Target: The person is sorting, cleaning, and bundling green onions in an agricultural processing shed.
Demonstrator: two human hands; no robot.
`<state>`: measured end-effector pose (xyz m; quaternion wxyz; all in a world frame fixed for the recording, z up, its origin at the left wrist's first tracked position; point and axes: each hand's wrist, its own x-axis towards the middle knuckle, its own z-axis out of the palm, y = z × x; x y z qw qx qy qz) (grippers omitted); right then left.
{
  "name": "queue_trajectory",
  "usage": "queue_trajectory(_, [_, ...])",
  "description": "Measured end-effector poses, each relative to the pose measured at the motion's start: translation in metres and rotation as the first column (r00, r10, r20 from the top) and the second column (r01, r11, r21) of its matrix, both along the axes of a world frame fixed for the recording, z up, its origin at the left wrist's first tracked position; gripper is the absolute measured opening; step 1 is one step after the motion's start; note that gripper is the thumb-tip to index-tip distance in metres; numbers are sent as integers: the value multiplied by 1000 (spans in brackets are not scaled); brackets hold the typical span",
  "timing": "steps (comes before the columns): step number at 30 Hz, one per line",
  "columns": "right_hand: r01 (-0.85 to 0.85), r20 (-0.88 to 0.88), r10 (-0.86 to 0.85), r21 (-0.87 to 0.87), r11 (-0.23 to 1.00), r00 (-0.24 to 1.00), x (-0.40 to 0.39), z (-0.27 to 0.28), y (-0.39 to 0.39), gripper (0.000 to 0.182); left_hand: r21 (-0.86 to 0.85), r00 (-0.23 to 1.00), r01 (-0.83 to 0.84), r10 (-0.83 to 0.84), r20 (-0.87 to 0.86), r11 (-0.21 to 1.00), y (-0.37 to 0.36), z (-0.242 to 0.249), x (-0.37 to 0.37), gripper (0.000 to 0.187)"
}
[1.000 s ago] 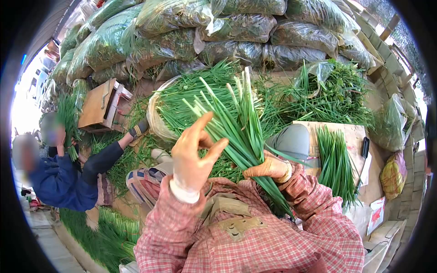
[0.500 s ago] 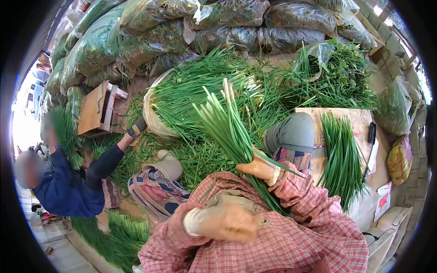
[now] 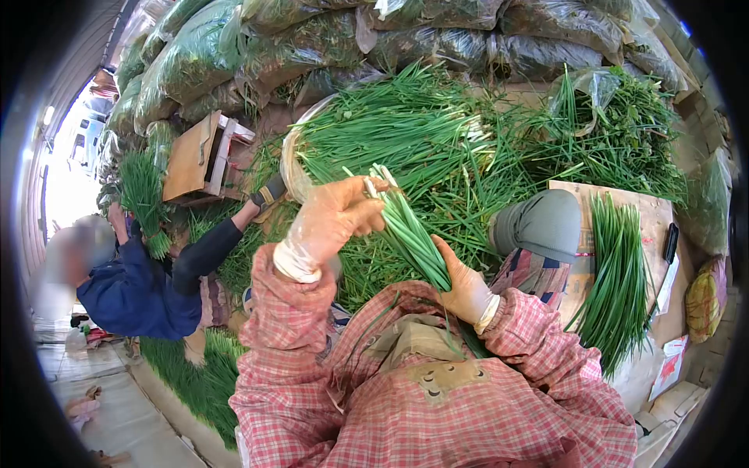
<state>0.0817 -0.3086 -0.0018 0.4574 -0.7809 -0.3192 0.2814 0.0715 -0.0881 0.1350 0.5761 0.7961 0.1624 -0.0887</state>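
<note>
A bundle of green stalks (image 3: 411, 242) with pale ends slants across the middle, pale ends up and to the left. Gloved fingers of my right hand (image 3: 466, 287) wrap round its lower part. At the pale ends, my left hand (image 3: 335, 222), also gloved, has its fingers bent and closed on the stalk tips. Behind both hands spreads a large pile of green stalks (image 3: 390, 144) on a pale plastic sheet (image 3: 292, 160). Another bunch of green stalks (image 3: 616, 273) lies on a flat board (image 3: 651, 222) at the right.
Stuffed plastic sacks (image 3: 308, 51) are stacked along the back. A person in dark blue (image 3: 148, 296) sits at the left, holding greens, near a wooden box (image 3: 191, 160). A black marker (image 3: 671, 242) lies at the right, a yellow bag (image 3: 704, 300) beyond it. Cut stalks (image 3: 191, 374) cover the lower left.
My left hand has risen from near my lap to the pale ends of the bundle. The bundle looks narrower and its ends are gathered. The whole view has shifted slightly.
</note>
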Motion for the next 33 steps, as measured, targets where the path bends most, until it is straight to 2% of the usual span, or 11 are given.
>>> queue_trajectory(4, [-41, 37, 42, -19, 999, 998, -5, -9, 1, 85, 361, 967, 212, -141, -212, 908, 15, 23, -8, 23])
queue_trajectory(7, [-60, 67, 68, -116, 991, 995, -9, -3, 4, 86, 250, 973, 182, -137, -188, 951, 31, 28, -22, 23])
queue_trajectory(11, [-73, 133, 89, -122, 990, 987, -15, -11, 4, 89, 167, 992, -88, 70, 109, 982, 77, 35, -51, 22])
queue_trajectory(13, [-76, 125, 89, -103, 992, 988, -16, -18, 5, 89, 102, 969, -236, 226, 102, 966, 107, 30, -62, 18])
queue_trajectory(14, [-80, 115, 93, -115, 990, 989, -16, -17, 6, 88, 279, 938, -277, 321, -129, 920, 125, 32, -63, 20])
queue_trajectory(15, [-85, 107, 99, -126, 988, 989, -17, -16, 6, 88, 679, 975, -167, 222, 6, 715, 128, 20, -67, 22])
queue_trajectory(16, [-96, 129, 116, -151, 984, 985, -17, -15, 6, 88, 937, 994, -97, 70, 78, 336, 131, 3, -72, 24])
queue_trajectory(17, [-110, 148, 139, -187, 976, 979, -18, -12, 7, 89, 988, 992, -83, -102, 70, -128, 134, -7, -77, 27])
queue_trajectory(20, [-123, 194, 176, -258, 958, 965, -20, -5, 8, 90, 709, 976, -219, 149, 161, 670, 79, -13, -59, 41])
queue_trajectory(23, [-130, 218, 192, -269, 954, 957, -20, -7, 7, 92, 798, 991, -28, -87, 101, 602, 36, -20, -42, 38])
queue_trajectory(33, [-60, 367, 194, -345, 937, 910, -24, -20, 9, 84, 780, 995, -94, 21, 102, 619, 37, -51, -36, 17])
